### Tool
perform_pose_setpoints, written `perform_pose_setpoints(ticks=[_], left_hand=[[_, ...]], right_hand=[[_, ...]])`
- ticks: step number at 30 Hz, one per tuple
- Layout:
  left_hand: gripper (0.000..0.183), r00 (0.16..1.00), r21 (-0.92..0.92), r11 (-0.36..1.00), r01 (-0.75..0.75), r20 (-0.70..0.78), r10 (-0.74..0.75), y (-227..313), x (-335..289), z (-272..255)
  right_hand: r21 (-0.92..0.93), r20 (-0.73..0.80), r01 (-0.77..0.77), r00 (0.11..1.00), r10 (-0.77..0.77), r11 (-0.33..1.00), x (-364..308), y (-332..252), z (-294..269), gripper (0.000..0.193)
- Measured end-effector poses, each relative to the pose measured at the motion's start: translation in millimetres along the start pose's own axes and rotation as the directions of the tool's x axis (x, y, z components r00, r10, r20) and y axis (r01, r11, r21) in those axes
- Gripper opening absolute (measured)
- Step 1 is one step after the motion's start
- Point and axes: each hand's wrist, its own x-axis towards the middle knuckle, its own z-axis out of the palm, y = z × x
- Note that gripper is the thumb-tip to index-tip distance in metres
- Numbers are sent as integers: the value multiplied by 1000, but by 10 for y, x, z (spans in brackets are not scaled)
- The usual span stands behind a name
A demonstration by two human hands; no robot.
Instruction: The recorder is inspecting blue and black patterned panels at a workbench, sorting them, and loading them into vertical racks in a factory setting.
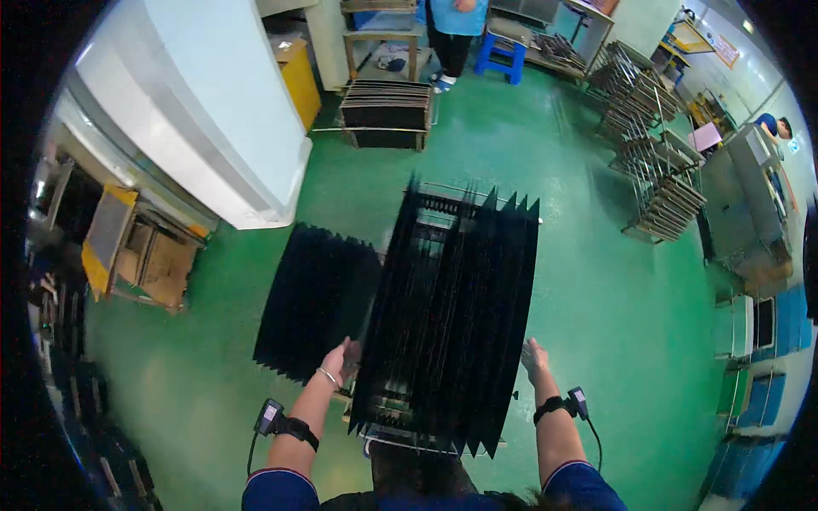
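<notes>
Racked sheets (490, 341): solid black. Second group of sheets (315, 298), left: also black. Wearer's sleeves (285, 490): navy, edged with a thin red-and-pale stripe. Forearm straps (300, 433): black. Bracelet (328, 376): silvery. Floor (613, 298): green, with paler highlights. Pillar (204, 102): white. Stool (501, 61): bright blue. Cardboard carton (166, 264): brown. Co-worker's garment (456, 17): light blue; trousers (447, 49), black.

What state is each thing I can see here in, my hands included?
Near dark sheets, standing on edge, unevenly spaced
Left dark sheets, standing close together
Left hand, beside the near sheets, grip unclear
Right hand, open beside them, contact unclear
Left forearm device, strapped on
Blue stool, upright
</notes>
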Motion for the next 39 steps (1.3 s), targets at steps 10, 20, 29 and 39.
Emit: perform_pose_setpoints(ticks=[10,20,29,39], left_hand=[[30,997,-320,946,52,65,-33,-971,-1441,-1079],[24,747,179,826,-535,557,363,-1820,-2617,-803],[32,356,73,420,-905,672,650,-2944,-3548,-3195],[40,418,26,692,-721,-780,466,-4256,-5980,-5964]], right_hand=[[65,56,87,994,-91,994,-1663,-9,-339,37],[-4,111,434,896,-430,901,-3021,446,910,15],[-538,843,541,327,427,647,-4257,2626,3496,25],[373,684,896,-89,724,-241,-7609,4419,6246,38]])
